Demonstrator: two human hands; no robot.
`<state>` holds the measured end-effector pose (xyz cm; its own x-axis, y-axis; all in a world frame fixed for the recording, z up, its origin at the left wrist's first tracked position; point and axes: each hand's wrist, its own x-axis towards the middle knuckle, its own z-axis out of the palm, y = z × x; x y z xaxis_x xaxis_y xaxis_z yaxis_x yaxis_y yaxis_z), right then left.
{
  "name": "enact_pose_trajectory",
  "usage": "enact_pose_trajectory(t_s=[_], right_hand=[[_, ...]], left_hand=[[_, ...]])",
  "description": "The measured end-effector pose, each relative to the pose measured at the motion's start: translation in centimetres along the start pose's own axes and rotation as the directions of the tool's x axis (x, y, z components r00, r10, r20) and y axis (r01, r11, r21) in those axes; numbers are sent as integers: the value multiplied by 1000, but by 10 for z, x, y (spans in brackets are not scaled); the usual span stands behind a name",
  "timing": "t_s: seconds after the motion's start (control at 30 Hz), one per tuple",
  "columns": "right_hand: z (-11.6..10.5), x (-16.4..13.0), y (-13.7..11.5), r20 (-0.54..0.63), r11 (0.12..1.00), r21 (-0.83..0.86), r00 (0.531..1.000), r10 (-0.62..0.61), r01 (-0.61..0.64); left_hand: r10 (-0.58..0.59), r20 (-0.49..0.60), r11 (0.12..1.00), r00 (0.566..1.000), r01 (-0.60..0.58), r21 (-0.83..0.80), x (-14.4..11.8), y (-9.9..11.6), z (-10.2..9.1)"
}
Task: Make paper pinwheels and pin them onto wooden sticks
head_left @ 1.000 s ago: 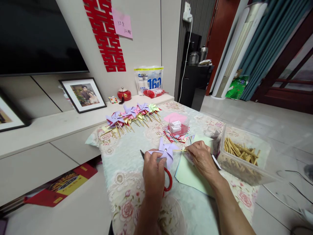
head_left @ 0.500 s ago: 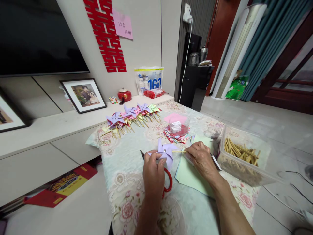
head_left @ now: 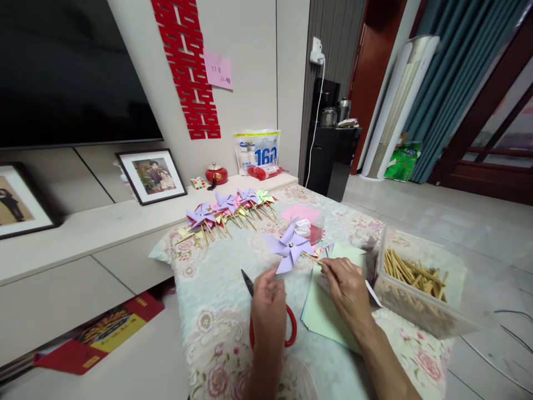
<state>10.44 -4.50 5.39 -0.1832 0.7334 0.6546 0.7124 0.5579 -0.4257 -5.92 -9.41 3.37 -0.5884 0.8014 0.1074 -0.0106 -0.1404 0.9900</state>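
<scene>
Right hand point(head_left: 347, 289) pinches the lower end of the stick of a purple pinwheel point(head_left: 288, 248), thumb and forefinger closed on it. Stick's long axis runs from the fingers up and to the left, away from the person; the wheel sits at the far end, raised above the table point(head_left: 216, 328), its face turned up toward the camera. Blades spread flat, a small dark pin at the hub.

Left hand point(head_left: 268, 303) hovers just below the wheel, fingers loosely curled, grasping nothing; fingertips near the lowest blade, contact not clear. Under this hand lie scissors point(head_left: 272, 328): red handle loop partly covered by the wrist, dark blade tip poking out to the left.

Green paper point(head_left: 322, 316) lies under the right hand, partly hidden by it. Clear box point(head_left: 420, 289) of sticks stands to the right, near edge hazy. Row of finished pinwheels point(head_left: 227, 208) lies at the table's far side. A red tub behind the wheel is mostly hidden.
</scene>
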Motion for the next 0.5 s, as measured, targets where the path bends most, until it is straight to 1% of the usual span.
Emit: enact_pose_trajectory(t_s=[0.03,0.07,0.1,0.13,0.17,0.23,0.27,0.3,0.4,0.5], right_hand=[[1,-1,-5,-3,1000,12,1000,-16,16],[2,-2,-10,-5,999,26,999,-32,33],[4,-4,-15,4,998,46,999,-51,51],[6,-5,-20,16,995,69,997,-72,70],[8,-7,-24,29,992,94,995,-91,88],[12,-9,-29,63,982,148,990,-127,117],[14,-10,-31,78,977,171,987,-138,123],[16,-11,-33,92,973,192,985,-144,124],[21,-14,-34,115,966,241,985,-128,97],[25,-16,-34,130,954,294,987,-95,53]], left_hand=[[-91,87,995,992,95,-40,-2,0,2],[-143,135,985,981,154,-80,-4,2,5],[-167,166,975,972,187,-116,-5,5,7],[-165,184,973,969,191,-133,-7,8,9],[-139,201,971,970,173,-164,-8,11,10],[-46,241,965,969,105,-239,-8,15,11],[-19,251,960,968,88,-265,-8,15,10],[-12,247,957,969,82,-278,-8,15,9],[-62,193,960,979,111,-257,-6,10,8],[-50,200,959,979,103,-265,-5,6,9]])
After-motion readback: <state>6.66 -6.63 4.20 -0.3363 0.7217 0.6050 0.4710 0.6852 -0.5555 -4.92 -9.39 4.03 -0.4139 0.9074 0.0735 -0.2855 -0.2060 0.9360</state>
